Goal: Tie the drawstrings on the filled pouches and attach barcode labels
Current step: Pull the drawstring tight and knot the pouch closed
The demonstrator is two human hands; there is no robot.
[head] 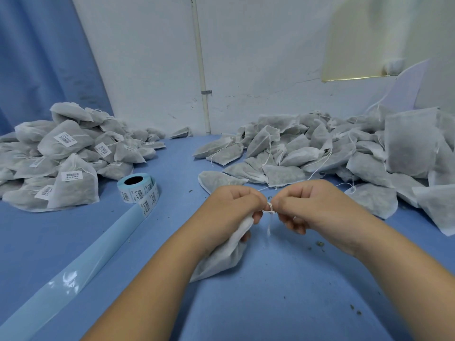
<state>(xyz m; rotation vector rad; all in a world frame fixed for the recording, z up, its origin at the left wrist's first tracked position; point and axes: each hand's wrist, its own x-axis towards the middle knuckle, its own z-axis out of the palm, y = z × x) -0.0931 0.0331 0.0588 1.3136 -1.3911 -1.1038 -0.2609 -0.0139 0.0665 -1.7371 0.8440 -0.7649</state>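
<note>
Head view: I see the pouch just below centre, toward 6 o'clock. Its bunched neck is gripped in the curled fingers of the left hand, and its body sags down onto the blue table. The white drawstring is looped between the two hands, with a short end dangling. The right hand pinches the drawstring with fingers curled, almost touching the left.

At 9 o'clock from the pouch stands a roll of barcode labels. Its bare blue backing strip trails off toward 7 o'clock.

At 10 o'clock I see a pile of labelled pouches. At 2 o'clock a larger heap of pouches lies with loose strings; I can make out no labels on them. Dark crumbs dot the table near the right forearm.
</note>
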